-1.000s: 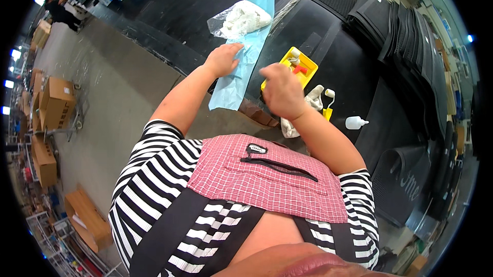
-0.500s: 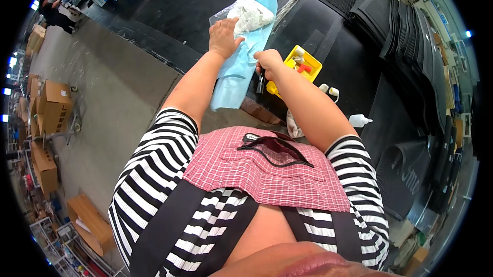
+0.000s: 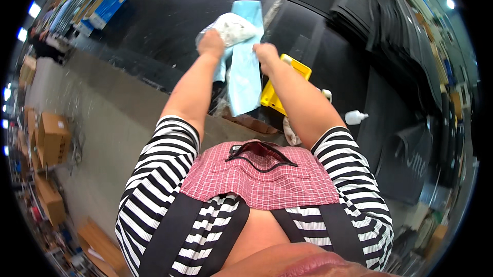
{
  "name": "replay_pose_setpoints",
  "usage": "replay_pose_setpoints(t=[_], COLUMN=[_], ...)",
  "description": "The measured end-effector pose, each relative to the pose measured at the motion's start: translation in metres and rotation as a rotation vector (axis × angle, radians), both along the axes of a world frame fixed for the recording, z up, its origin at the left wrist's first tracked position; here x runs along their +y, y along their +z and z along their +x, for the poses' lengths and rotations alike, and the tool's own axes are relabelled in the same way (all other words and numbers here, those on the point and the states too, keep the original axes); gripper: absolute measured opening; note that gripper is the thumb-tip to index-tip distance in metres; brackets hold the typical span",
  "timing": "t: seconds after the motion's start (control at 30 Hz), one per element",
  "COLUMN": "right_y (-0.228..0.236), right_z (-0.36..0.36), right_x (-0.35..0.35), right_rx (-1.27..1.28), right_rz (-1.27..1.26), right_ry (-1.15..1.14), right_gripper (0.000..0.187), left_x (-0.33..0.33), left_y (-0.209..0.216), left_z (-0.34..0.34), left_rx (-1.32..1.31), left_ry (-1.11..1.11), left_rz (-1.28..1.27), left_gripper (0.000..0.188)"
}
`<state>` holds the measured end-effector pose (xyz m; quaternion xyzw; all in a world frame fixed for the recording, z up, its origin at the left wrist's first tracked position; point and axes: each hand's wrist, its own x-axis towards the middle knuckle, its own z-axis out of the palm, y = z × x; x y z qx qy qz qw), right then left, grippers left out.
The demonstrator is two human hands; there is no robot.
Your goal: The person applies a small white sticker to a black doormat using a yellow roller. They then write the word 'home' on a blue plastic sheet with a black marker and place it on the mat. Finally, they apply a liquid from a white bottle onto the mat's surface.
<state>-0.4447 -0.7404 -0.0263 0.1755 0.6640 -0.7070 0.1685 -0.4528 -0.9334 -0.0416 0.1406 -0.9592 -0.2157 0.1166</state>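
A long strip of light-blue sheet (image 3: pixel 244 84) lies over the black work table, its near end by the table edge. On its far left part rests a white bundle in clear plastic (image 3: pixel 232 26). My left hand (image 3: pixel 211 44) is closed at the bundle's near left side, its fingertips partly hidden. My right hand (image 3: pixel 265 55) pinches the right edge of the blue sheet with curled fingers. The yellow tray (image 3: pixel 306 71) sits just right of my right hand, partly covered by my forearm.
Black ribbed mats (image 3: pixel 395 35) are stacked along the right of the black table (image 3: pixel 159 25). A white squeeze bottle (image 3: pixel 355 117) lies near my right elbow. Blue boxes (image 3: pixel 108 7) stand at the far left, cardboard boxes (image 3: pixel 53 138) on the floor side. Another person (image 3: pixel 45 48) stands far left.
My left hand has gone from spread fingers to closed at the bundle. The blue sheet's near part has swung right and lies straighter. The dark handle under my right hand no longer shows.
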Motion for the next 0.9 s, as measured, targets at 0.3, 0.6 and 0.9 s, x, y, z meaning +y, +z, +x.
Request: replay_pose_setpoints(t=[0.3,0.6,0.9], right_y=[0.182,0.284,0.306], right_z=[0.126,0.316,0.522], right_x=[0.315,0.558,0.839], right_rx=[0.603,0.762,1.387], right_rz=[-0.283,-0.353,-0.091], right_ry=[-0.298,-0.467,-1.43], right_gripper=[0.014,0.038,0.033], left_x=[-0.028,-0.032,-0.003], left_y=[-0.015,-0.057,-0.031], left_z=[0.006,-0.005,-0.001], left_rx=[0.15,0.095,0.238], left_ry=[-0.109,-0.235,-0.129], left_rz=[0.034,0.103,0.13], left_gripper=[0.025,0.02,0.031])
